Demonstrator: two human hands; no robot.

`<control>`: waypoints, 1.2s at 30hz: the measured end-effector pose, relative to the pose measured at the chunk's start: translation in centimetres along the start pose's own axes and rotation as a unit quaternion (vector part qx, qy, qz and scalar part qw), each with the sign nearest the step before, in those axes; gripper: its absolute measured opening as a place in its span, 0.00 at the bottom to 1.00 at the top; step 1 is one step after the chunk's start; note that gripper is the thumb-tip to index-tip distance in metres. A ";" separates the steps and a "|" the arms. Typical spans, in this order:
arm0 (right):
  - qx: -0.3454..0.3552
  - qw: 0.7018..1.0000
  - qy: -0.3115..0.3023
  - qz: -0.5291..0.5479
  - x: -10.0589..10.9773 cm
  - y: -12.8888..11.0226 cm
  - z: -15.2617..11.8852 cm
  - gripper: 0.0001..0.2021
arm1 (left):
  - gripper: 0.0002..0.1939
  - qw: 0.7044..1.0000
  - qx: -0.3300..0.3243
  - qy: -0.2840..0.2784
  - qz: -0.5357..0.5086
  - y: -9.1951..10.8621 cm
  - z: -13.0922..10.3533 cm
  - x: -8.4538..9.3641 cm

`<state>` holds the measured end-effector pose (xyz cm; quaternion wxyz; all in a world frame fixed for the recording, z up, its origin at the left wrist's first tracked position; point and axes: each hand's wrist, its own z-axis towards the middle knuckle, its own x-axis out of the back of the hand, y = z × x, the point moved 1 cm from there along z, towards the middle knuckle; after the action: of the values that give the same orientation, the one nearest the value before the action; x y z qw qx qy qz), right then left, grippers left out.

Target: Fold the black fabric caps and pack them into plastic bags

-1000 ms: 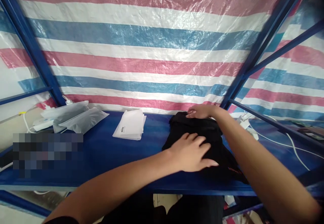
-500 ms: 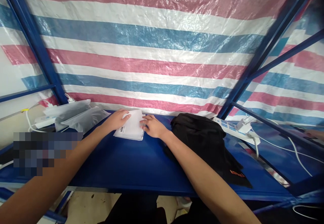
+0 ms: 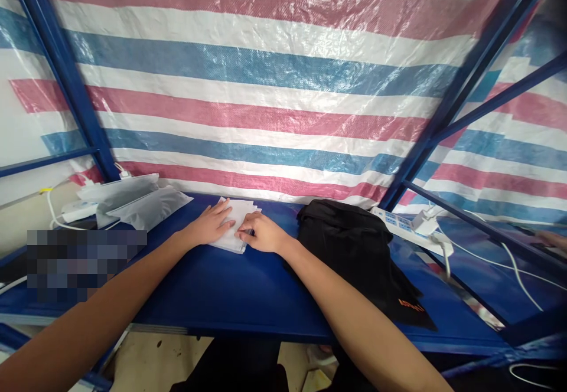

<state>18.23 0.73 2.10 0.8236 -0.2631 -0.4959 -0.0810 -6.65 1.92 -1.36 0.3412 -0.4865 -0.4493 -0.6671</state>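
A small stack of white paper sheets (image 3: 241, 208) lies on the blue tabletop (image 3: 230, 297), its edges slightly uneven at the far right corner. My left hand (image 3: 209, 225) rests flat over the stack's left side with its fingers spread. On the right side, my right hand (image 3: 262, 232) has its fingers bent, with thumb and forefinger pinched at the sheets' edge. How many sheets sit between those fingers is hidden. The lower left part of the stack is covered by my left hand.
Black folded cloth with orange lettering (image 3: 349, 250) lies to the right. Behind it is a white power strip (image 3: 411, 226) with plugs and cables. Grey plastic bags (image 3: 150, 206) lie at the left. Blue metal posts (image 3: 420, 144) and a striped tarp (image 3: 266, 73) bound the table.
My left hand has spread flatter over the paper and moved slightly right. My right hand's fingers have curled in at the edge. The stack has shifted slightly and its sheets are less aligned.
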 end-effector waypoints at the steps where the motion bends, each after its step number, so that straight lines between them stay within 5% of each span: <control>1: 0.005 1.000 -0.005 0.010 0.0 -0.2 -0.1 0.09 | 0.38 1.000 -0.001 -0.010 0.000 0.2 -0.1 0.1; 6: 0.007 1.000 0.016 0.016 -0.1 -0.4 -0.3 0.10 | 0.40 0.999 0.004 -0.047 0.013 0.9 -0.3 0.7; 10: -0.127 0.985 0.098 -0.062 0.3 0.8 -0.3 0.10 | 0.38 1.000 -0.011 -0.017 0.022 0.8 0.1 0.4; 15: -0.241 0.963 0.064 -0.098 0.7 2.5 -0.6 0.13 | 0.36 0.999 -0.044 0.020 -0.007 0.8 0.4 0.1; 25: -0.215 0.971 0.107 0.005 0.4 4.6 -0.6 0.18 | 0.37 0.996 -0.076 0.015 -0.050 1.6 -0.2 0.6; 33: -0.152 0.985 0.072 -0.030 0.3 4.0 -0.9 0.34 | 0.35 0.995 -0.073 0.023 -0.061 1.7 -0.5 0.6; 36: -0.140 0.988 0.033 -0.050 0.2 3.5 -0.8 0.32 | 0.33 0.994 -0.082 0.030 -0.067 1.4 -0.4 0.5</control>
<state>20.35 3.32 0.69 0.7898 -0.3476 -0.4646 -0.1990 -5.66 1.00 -0.53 0.2679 -0.4617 -0.4141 -0.7373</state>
